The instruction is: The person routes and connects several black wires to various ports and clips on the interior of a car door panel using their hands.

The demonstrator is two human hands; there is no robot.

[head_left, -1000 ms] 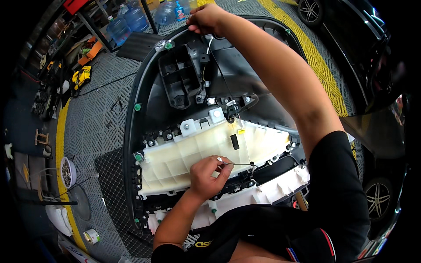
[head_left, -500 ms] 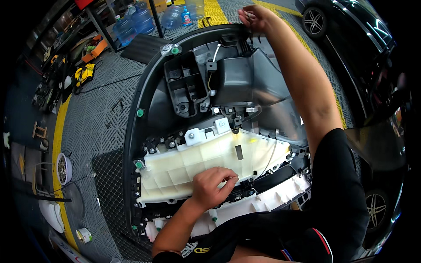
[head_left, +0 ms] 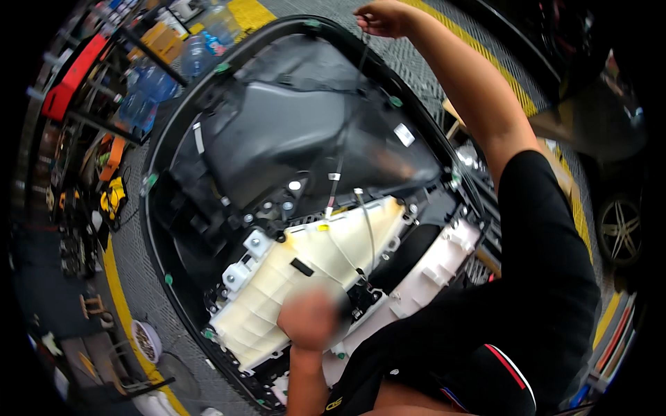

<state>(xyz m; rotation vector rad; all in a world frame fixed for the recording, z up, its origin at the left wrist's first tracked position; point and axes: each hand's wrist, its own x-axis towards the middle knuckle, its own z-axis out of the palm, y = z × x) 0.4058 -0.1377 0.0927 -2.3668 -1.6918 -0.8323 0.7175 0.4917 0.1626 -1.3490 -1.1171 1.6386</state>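
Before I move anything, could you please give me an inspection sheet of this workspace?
Surface: grey patterned floor with yellow stripes.
Job's things: large black curved plastic panel; cream ribbed plastic plate on it.
Clutter: clear blue plastic bottles, upper left; pale round bowl of small items, lower left.
Hands: left hand blurred over the plate's near edge, grip unclear; right hand near the panel's far edge, apparently holding a thin black cable.
Cables: black one slants down toward the plate; thin grey cable crosses the plate.
Surroundings: silver spoked car wheel, far right.
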